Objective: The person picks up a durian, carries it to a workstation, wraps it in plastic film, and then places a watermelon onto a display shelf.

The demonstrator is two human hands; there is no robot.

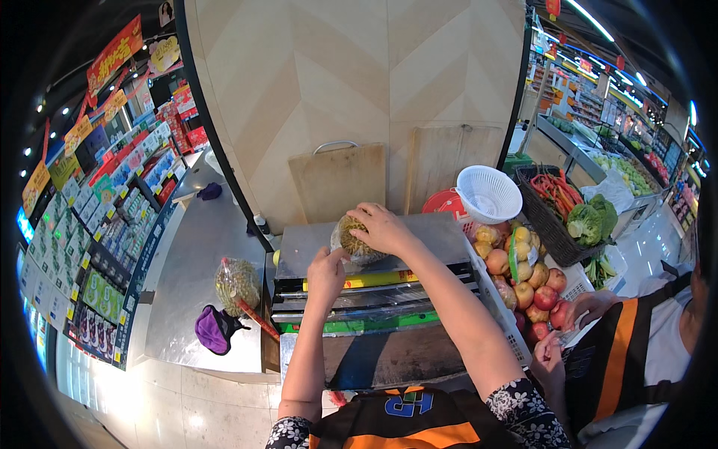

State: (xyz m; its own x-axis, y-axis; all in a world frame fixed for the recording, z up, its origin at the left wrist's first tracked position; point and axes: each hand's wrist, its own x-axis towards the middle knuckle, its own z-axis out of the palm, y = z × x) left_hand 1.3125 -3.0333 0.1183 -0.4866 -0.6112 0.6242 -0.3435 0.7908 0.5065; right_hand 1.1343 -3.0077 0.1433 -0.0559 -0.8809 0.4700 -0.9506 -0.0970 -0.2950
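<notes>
A spiky yellow-brown fruit, seemingly a durian (353, 236), sits in clear plastic film on the metal plate of a wrapping machine (303, 241). My right hand (378, 227) rests over its top, fingers spread on the spines. On the fruit's near left side, my left hand (328, 272) has its fingertips at the film; whether they pinch it is hard to tell. A yellow film box or strip (364, 279) lies just below the hands, with a green strip (387, 322) nearer to me.
Left, a metal counter (174, 303) holds another bagged spiky fruit (238, 283) and a purple cloth item (213, 330). Right are a crate of apples (547, 297), a white colander (488, 193) and a vegetable basket (555, 247). A co-worker's hands (566, 325) are beside the apples. Cutting boards (339, 177) lean behind.
</notes>
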